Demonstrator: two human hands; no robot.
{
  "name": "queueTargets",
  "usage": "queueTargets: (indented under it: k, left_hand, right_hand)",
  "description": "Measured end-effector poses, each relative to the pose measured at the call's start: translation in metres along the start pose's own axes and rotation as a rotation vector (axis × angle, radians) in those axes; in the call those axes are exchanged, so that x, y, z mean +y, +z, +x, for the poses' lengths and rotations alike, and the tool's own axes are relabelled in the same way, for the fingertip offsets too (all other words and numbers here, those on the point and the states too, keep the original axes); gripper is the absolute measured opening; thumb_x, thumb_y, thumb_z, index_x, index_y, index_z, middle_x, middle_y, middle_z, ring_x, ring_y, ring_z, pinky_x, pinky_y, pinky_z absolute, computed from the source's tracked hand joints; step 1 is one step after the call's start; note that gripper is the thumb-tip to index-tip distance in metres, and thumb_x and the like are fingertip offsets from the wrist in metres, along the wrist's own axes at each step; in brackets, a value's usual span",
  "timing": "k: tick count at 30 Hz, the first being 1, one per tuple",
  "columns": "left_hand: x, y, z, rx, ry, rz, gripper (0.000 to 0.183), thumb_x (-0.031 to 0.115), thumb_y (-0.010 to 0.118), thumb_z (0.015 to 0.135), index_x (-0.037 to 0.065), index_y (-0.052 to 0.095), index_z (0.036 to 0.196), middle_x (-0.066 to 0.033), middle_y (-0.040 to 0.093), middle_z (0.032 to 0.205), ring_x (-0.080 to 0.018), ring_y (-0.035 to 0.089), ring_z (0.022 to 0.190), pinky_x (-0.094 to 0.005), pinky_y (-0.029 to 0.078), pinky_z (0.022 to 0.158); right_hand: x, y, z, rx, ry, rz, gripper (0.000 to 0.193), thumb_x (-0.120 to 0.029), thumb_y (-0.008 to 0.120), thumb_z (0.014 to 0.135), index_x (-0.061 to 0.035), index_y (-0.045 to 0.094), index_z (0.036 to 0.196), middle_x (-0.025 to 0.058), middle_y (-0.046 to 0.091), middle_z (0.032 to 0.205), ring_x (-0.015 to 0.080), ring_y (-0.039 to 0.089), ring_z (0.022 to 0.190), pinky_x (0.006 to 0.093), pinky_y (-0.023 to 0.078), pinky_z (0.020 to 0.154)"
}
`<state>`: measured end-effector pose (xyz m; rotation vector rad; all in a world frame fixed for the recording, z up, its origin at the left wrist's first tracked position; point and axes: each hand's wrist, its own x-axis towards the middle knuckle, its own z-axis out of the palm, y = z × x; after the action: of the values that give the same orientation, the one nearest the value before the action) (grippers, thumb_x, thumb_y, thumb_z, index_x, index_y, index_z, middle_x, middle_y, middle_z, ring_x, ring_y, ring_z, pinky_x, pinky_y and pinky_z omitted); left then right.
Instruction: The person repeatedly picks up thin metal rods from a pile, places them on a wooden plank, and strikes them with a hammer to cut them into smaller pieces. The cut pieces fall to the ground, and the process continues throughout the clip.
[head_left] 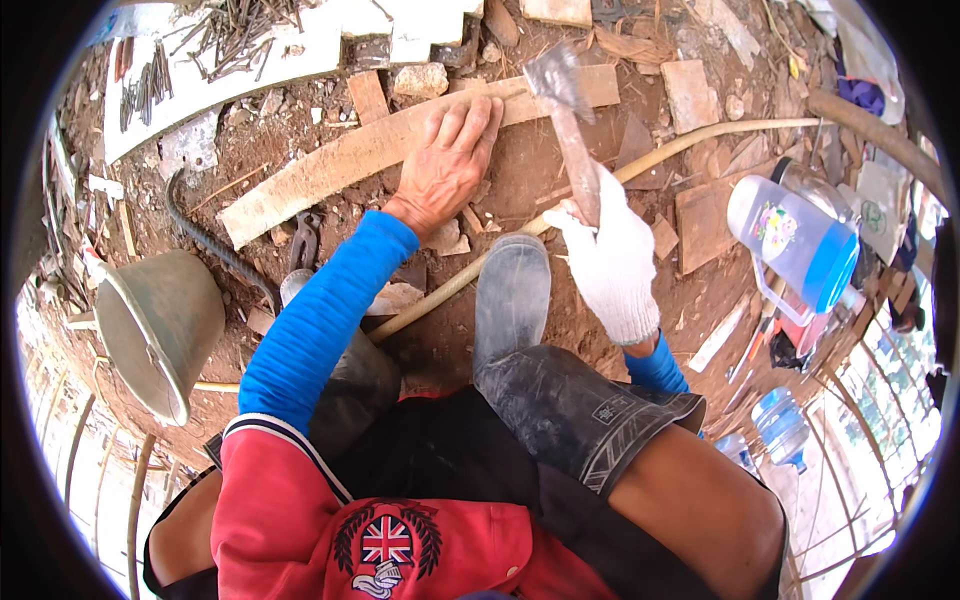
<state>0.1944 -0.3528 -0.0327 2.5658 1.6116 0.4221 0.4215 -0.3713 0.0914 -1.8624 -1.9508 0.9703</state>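
Observation:
A long wooden plank [330, 178] lies slantwise on the dirt in front of me. Flat on its middle rests my left hand [452, 160], bare, with its fingers stretched out across the wood. My right hand [608, 255], in a white knitted glove, is closed round the wooden handle of a hammer [576, 165]. The hammer's metal head, smeared by motion, is over the right part of the plank, beyond my left fingertips. Whether it touches the wood I cannot tell. Close to my left forearm, a pair of pincers [303, 238] lies on the ground.
Loose nails [235, 45] lie on a white board [300, 65] at the far left. A bucket [160, 325] stands left, near a bent dark bar [215, 243]. Beneath my right arm runs a yellowish hose [680, 148]. A plastic jug [790, 240] lies right. My boots [512, 300] are below.

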Motion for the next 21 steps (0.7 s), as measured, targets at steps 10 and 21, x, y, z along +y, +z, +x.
queueTargets:
  k: [10, 21]
  left_hand:
    - [-0.001, 0.003, 0.002, 0.028, 0.006, -0.019, 0.071, 0.009, 0.061, 0.093, -0.002, 0.049, 0.162, -0.0159, 0.052, 0.151, -0.0326, 0.055, 0.129, -0.0456, 0.048, 0.109]
    - [-0.003, 0.001, 0.0, 0.06, -0.007, -0.106, 0.075, 0.003, 0.064, 0.088, -0.001, 0.05, 0.162, -0.0151, 0.054, 0.15, -0.033, 0.057, 0.123, -0.0456, 0.048, 0.108]
  right_hand:
    - [0.003, 0.007, 0.008, -0.069, 0.086, -0.022, 0.065, -0.029, 0.081, 0.098, 0.0006, 0.056, 0.15, 0.0211, 0.08, 0.104, 0.0333, 0.081, 0.088, 0.0421, 0.064, 0.077]
    - [-0.001, -0.007, 0.003, -0.002, 0.066, 0.064, 0.063, -0.029, 0.082, 0.099, 0.0039, 0.057, 0.147, 0.0168, 0.08, 0.096, 0.0293, 0.08, 0.082, 0.0389, 0.061, 0.074]
